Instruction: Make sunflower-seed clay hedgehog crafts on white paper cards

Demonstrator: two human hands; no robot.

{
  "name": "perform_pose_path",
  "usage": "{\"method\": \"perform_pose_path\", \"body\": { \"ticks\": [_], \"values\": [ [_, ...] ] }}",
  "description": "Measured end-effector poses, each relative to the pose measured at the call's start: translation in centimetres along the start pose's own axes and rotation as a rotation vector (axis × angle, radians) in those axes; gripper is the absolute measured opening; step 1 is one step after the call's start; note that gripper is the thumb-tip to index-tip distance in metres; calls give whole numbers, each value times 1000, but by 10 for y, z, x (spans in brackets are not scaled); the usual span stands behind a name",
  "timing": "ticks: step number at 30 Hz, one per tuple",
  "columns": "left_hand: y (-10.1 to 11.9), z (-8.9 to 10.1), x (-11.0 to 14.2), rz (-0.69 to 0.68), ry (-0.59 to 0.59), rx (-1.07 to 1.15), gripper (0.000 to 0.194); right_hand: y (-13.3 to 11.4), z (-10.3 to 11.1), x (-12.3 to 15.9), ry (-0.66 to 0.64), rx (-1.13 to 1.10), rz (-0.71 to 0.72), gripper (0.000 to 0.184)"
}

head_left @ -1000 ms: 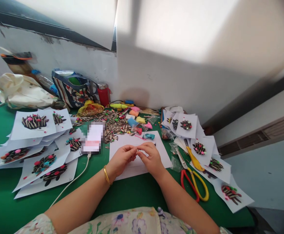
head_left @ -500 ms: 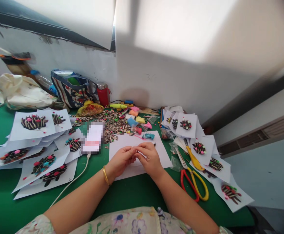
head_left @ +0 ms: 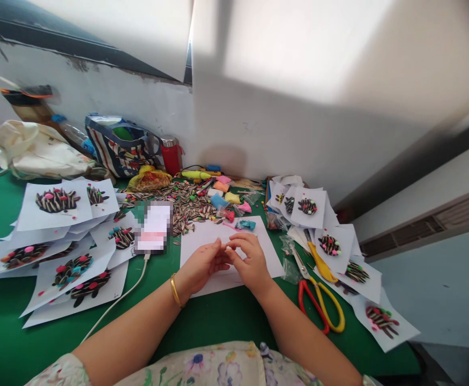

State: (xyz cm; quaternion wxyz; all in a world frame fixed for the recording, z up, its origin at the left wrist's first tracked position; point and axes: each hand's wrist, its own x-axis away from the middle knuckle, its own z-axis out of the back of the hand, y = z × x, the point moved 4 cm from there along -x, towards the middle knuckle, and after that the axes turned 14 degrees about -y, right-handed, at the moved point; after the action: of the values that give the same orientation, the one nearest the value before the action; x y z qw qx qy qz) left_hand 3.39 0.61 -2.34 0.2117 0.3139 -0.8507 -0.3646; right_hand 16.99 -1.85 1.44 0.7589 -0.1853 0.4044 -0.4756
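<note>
"Green worktop [head_left: 218, 321] — what's lying towards its left edge?"

"Seed-covered cards [head_left: 63, 219] are overlapping, with a phone [head_left: 153, 230] sitting just beside them."

"And the hands?"

"The left hand [head_left: 202, 264] is curling partway, hovering over the near edge of the white sheet [head_left: 269, 256]. The right hand [head_left: 252, 264] is bending its fingers towards it; I can't tell whether either is gripping anything. They seem to be doing fine fingertip work — the next move calls for light, steady fingers."

"Further right?"

"Scissors [head_left: 306, 275] are lying beside more cards [head_left: 401, 327] near the right edge."
</note>
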Motion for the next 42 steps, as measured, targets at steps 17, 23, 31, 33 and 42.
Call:
{"method": "perform_pose_path", "body": {
  "ticks": [17,23,31,33,42],
  "values": [
    [23,13,-1,-203,51,456,76,-39,-46,10,-409,312,304,71],
    [24,8,1,-206,28,490,78,-33,-42,9,-392,361,248,64],
    [20,4,1,-137,-8,513,78,-31,-40,6,-360,409,197,67],
    [23,7,1,-191,-3,537,78,-31,-40,7,-376,428,221,63],
    [25,13,1,-228,-13,583,81,-25,-41,8,-395,511,194,57]
  ]
}}
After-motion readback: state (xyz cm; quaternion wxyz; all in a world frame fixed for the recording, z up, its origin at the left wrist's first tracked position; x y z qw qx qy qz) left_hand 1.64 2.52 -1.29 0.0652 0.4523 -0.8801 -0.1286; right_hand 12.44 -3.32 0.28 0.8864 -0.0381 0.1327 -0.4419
